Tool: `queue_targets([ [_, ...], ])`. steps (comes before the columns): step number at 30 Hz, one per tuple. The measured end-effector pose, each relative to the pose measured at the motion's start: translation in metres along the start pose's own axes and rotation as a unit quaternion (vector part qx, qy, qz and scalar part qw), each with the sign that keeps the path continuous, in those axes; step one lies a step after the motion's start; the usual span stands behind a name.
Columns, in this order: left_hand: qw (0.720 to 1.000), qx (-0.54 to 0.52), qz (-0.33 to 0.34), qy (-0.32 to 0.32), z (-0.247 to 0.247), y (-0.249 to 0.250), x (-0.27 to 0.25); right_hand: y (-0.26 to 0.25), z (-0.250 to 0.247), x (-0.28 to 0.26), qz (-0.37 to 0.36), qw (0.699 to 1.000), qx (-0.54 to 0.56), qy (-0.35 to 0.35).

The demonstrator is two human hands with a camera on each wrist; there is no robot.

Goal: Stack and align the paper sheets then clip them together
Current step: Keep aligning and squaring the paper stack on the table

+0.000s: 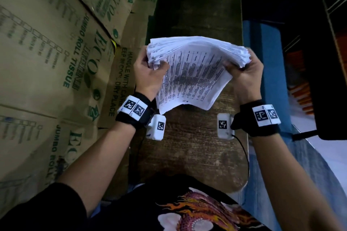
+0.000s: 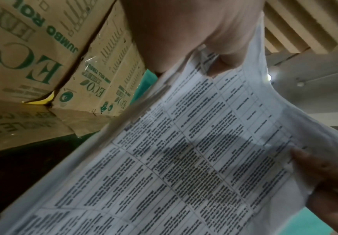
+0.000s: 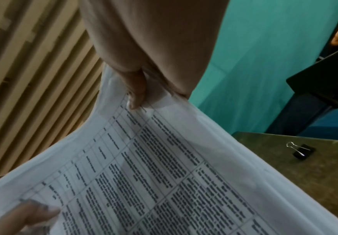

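Observation:
A thick stack of printed paper sheets (image 1: 191, 73) hangs in the air above the dark wooden table (image 1: 187, 146), bowed upward in the middle, its edges fanned and uneven. My left hand (image 1: 150, 69) grips the stack's left end, thumb on the printed top sheet (image 2: 184, 159). My right hand (image 1: 242, 73) grips the right end, thumb (image 3: 136, 93) pressed on the sheet (image 3: 164, 182). A black binder clip (image 3: 302, 151) with silver handles lies on the table beyond the paper, seen only in the right wrist view.
Stacked cardboard tissue boxes (image 1: 56, 52) wall in the table's left side. A blue cloth surface (image 1: 266, 73) and a dark case (image 1: 330, 62) sit to the right. A teal wall (image 3: 264, 55) stands behind.

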State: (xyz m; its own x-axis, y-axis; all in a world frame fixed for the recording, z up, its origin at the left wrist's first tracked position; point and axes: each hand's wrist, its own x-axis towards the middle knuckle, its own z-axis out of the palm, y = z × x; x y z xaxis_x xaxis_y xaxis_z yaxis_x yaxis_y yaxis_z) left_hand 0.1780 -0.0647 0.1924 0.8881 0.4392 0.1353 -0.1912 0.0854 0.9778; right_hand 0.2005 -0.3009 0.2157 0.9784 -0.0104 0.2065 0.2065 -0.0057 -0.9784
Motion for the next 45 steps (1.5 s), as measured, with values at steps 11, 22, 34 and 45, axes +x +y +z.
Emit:
queue_targets([
  [11,0.995,0.062,0.003,-0.079,-0.004,-0.01,-0.006,0.026,0.013,-0.007,0.049,0.997,-0.039,0.048],
  [22,0.995,0.059,-0.051,-0.065,0.004,-0.025,-0.001,0.04,0.022,-0.006,0.119,0.992,-0.046,-0.012],
  [34,0.953,0.196,-0.208,-0.097,-0.005,-0.079,0.04,0.071,0.003,0.031,0.227,0.959,-0.156,-0.064],
  [45,0.866,0.298,-0.396,-0.067,-0.002,-0.181,0.016,0.199,0.013,0.024,0.416,0.856,-0.275,-0.133],
])
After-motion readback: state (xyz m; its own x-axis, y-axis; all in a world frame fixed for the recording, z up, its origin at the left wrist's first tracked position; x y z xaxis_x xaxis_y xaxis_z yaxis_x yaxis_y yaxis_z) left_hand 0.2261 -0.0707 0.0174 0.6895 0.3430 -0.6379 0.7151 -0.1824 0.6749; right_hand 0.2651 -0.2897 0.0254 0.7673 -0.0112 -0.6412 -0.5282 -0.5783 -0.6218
